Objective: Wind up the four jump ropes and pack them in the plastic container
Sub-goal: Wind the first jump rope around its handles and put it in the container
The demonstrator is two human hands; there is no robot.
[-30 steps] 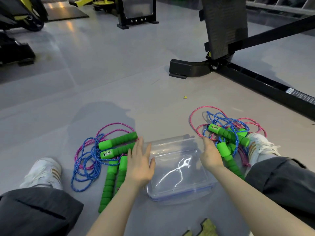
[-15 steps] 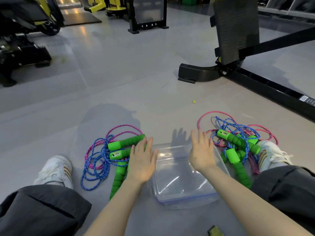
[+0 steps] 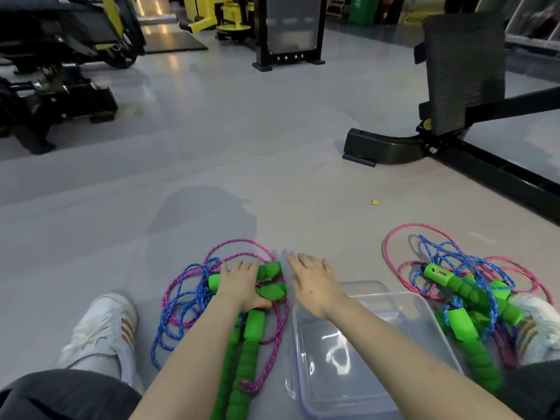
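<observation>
Between your shoes, on the gym floor (image 3: 272,162), stands the container (image 3: 321,383): clear plastic, nothing packed in it. One heap of rope lies on each side. None of the four is wound. — Inspector

Why record the heaps separately? — Operator

Because the layout sets your order of work. Your left heap (image 3: 188,301) lies just beside the container. Your right heap (image 3: 463,286) sits close against the other side and runs up to your right shoe (image 3: 536,316). With the box in the middle, either heap is a short carry. — Inspector

And my hands? — Operator

Your left hand (image 3: 239,283) lies flat across the green handles (image 3: 272,291) of the left heap, fingers straight, pressing down and not closed round anything. Your right hand (image 3: 315,286) hovers released, fingers spread, above bare floor between that heap and the container. It holds nothing. My judgement: you mean to begin with the left heap, pinning the handles so that one rope can be picked out of the tangle. — Inspector

Any risk to note? — Operator

Both heaps are tangled, pink over blue. Lift one handle and you may drag its neighbour along. Find both handles of a single rope before you pull, and keep your free hand ready to hold the rest down. — Inspector
</observation>
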